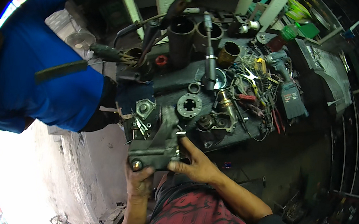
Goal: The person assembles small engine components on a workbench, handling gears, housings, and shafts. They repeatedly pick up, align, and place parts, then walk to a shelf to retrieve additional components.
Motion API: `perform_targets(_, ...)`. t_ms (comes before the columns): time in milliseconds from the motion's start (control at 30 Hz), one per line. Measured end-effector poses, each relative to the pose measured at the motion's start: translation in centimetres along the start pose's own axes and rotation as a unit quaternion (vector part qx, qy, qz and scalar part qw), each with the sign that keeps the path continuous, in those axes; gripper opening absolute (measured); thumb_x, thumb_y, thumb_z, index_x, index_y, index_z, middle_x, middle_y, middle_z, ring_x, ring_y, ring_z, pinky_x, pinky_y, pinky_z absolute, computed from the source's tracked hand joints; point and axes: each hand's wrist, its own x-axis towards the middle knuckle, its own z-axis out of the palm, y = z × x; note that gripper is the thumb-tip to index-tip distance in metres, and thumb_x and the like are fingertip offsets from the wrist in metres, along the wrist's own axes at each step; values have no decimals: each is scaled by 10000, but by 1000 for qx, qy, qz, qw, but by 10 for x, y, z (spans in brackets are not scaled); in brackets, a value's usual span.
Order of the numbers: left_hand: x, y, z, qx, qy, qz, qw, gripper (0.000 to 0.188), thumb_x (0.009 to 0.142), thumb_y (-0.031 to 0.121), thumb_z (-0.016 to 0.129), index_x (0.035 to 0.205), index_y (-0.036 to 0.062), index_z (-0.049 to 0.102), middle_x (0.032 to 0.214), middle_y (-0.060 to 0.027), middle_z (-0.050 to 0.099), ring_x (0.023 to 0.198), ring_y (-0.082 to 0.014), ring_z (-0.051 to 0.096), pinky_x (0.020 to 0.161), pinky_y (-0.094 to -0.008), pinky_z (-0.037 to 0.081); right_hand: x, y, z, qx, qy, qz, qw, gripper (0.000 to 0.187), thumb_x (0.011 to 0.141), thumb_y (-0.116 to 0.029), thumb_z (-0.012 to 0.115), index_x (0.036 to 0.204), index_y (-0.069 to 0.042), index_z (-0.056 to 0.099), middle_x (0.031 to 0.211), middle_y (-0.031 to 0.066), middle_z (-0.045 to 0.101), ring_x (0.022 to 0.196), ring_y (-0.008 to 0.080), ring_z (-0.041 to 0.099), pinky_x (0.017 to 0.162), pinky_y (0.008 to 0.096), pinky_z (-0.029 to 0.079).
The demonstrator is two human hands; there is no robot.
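Both hands hold a dark cast-metal housing [157, 147] in front of my body, at the near edge of the workbench. My left hand [139, 182] grips its lower left end, thumb beside a copper-coloured round fitting. My right hand [195, 162] clasps its right side, thumb low and fingers higher up; some fingertips are hidden behind it. Just beyond lie a round metal flange with holes [189, 105], a small ring [194, 88] and an angular flange plate [145, 108]. Several loose bolts [141, 127] are left of the housing. An open metal casing [219, 124] sits to the right.
Dark metal cylinders [180, 40] stand at the back beside a long tool with a shaft [210, 53]. Tangled wires [254, 83], pliers [251, 76] and a cordless drill [286, 87] crowd the right. A person in a blue shirt [45, 73] stands at the left.
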Motion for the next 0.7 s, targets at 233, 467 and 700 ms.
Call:
perform_targets(233,31,34,-10,432,-115,148,882,1157,527,257,1059,1496,-2,483,1384,-175,610,1238,-293,637,1058,-433,548,-35,-27,-113,-466,268,-100,837,850,722,-312,931,1444,-29,582,1483,231,549,1376,412,549,1157,457,452)
perform_targets(467,74,48,16,643,-251,149,708,998,534,135,994,1435,80,569,1288,-154,673,1156,-324,695,1014,-429,567,39,-12,-145,-697,-29,53,714,929,686,-501,931,1393,-9,582,1354,185,634,1320,369,588,1097,456,478)
perform_targets(700,75,84,17,538,-165,115,819,1092,486,83,998,1469,45,525,1290,-93,649,1207,-226,639,1065,-368,530,39,3,-154,-643,8,6,766,687,678,-283,877,1251,10,636,1197,184,663,1161,390,631,1002,476,504)
